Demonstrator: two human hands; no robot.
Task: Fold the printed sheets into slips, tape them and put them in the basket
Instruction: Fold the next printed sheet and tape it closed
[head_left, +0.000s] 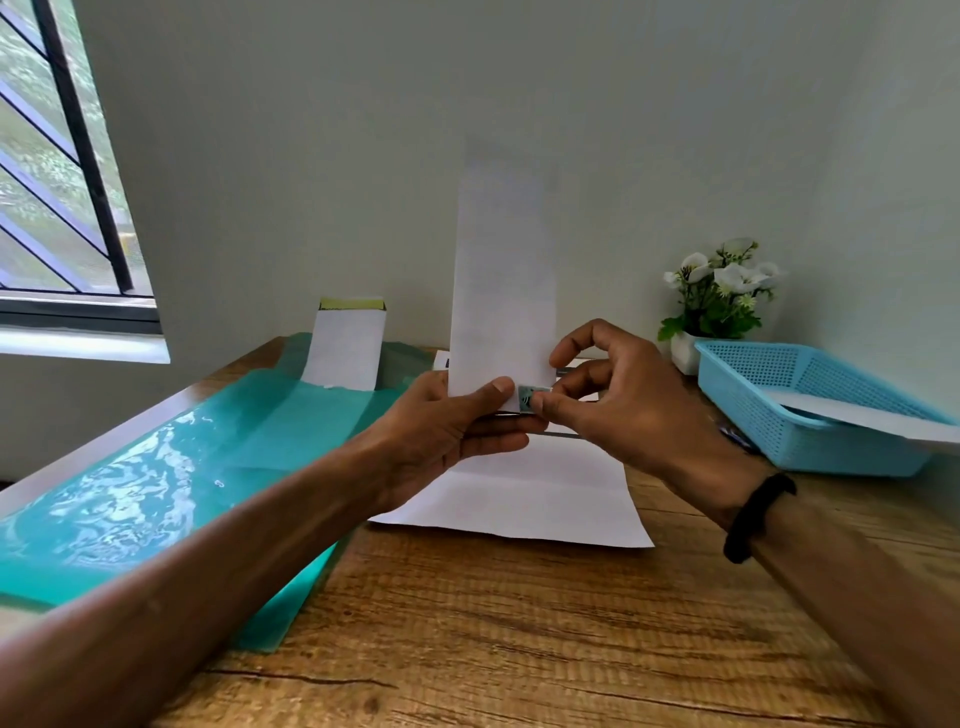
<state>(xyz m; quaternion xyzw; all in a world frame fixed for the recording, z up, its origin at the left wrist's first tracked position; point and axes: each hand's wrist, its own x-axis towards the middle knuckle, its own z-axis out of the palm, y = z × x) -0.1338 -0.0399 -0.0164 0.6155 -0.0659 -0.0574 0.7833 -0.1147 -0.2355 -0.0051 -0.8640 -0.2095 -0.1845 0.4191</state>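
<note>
A: We open on the left hand (441, 426), thumb clamped across the bottom edge of a tall folded slip (504, 280) with the fingers curled behind it, and the slip stands upright above the table.

B: And we see the right hand (623, 400) closing in from the other side, thumb and forefinger pinching a small piece of tape (525, 399) right at the slip's lower right corner, touching the left thumb.

A: The other right fingers arch up, one fingertip resting against the slip's right edge. We also spot a black band (758, 517) on that wrist.

B: Just beneath the hands we have a white printed sheet (530, 499) lying flat on the wooden table (519, 634). Its print we cannot make out from here.

A: Moving right, we find the blue basket (779, 415) near the table's far right edge, with a white slip (872, 415) already lying in it, one end poking over the rim.

B: Behind the basket, we note a small pot of white flowers (722, 291) against the wall.

A: Off to our left a shiny teal plastic sheet (156, 483) stretches along the table under the left forearm, and at its far end a white packet with a yellow top (350, 343) leans by the wall.

B: And the barred window (57, 171) sits at far left
</note>
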